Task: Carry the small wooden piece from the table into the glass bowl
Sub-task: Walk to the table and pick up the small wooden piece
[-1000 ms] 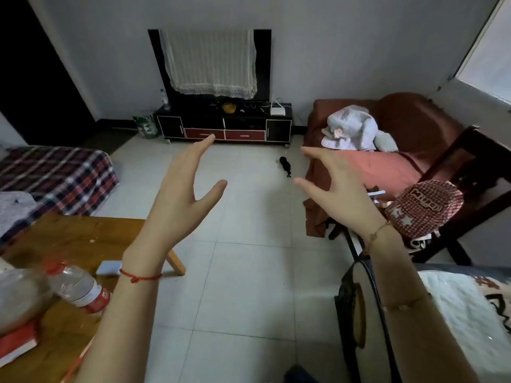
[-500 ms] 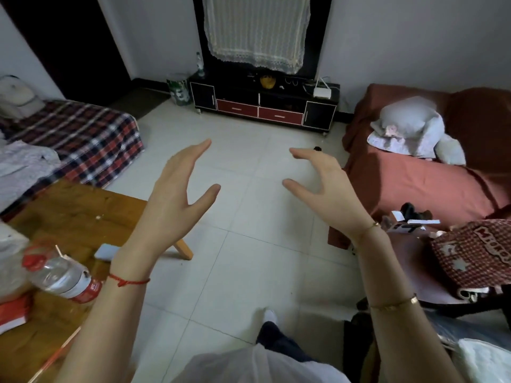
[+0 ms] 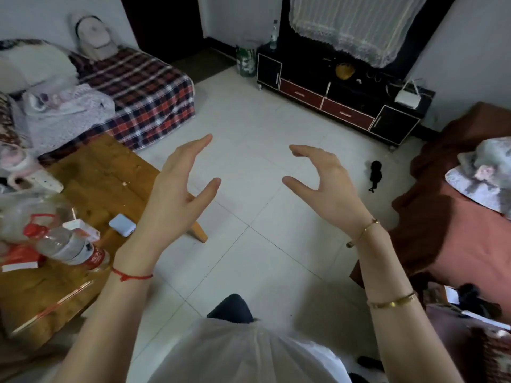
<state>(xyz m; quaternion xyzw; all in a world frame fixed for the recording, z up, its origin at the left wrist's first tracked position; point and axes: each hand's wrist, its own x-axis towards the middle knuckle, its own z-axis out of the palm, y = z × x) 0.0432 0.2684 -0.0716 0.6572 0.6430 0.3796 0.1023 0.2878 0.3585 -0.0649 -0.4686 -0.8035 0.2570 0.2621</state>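
Both hands are raised above the tiled floor (image 3: 265, 250), palms facing each other. The left hand (image 3: 177, 194) has its fingers (image 3: 193, 146) spread and released, holding nothing; the right hand (image 3: 326, 186) is also released, fingers curled into a loose claw. The wooden bench (image 3: 94, 172) stands to the left, carrying a plastic bottle (image 3: 69, 248) lying on its side and a pale blue case (image 3: 122, 225). A tiny light speck (image 3: 125, 183) on the bench may be the small wooden piece, though it is too small to tell.

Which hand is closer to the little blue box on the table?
Left. The left hand hovers just right of the blue box; the right hand is farther right, over the floor.
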